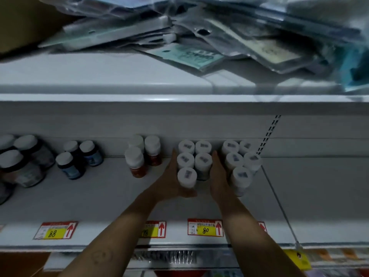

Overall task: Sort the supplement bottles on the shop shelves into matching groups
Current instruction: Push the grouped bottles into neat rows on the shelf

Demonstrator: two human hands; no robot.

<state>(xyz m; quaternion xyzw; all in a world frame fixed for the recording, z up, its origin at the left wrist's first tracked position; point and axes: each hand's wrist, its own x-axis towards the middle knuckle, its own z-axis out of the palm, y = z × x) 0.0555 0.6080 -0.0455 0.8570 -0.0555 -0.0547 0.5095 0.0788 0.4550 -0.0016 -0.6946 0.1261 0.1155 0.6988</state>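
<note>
White shop shelving fills the view, seen from above and in front in dim light. An upper shelf (79,76) carries a loose heap of plastic-wrapped packets (199,37), with a brown cardboard box (24,23) at its far left.

On the middle shelf (99,196) below, supplement bottles stand upright in separate groups. From the left: large dark jars (24,162) with white lids, three small blue-labelled bottles (79,158), three orange-labelled bottles (141,156), then two clusters of white-capped bottles with small stickers on their lids.

Two bare forearms reach in from the bottom edge. The left hand (171,180) lies flat against the left side of the centre cluster (191,162) of five bottles, fingers straight and pointing to the back wall, thumb lying across the base of the nearest bottle. The right hand (219,176) presses its straight fingers along the cluster's right side, in the gap before the right cluster (239,162) (also five bottles, just beside the hand). Neither hand curls round a single bottle; together they bracket the group.

Along the shelf's front edge sit red-and-yellow price tags, one reading 88 (55,230) and one reading 80 (205,227).
</note>
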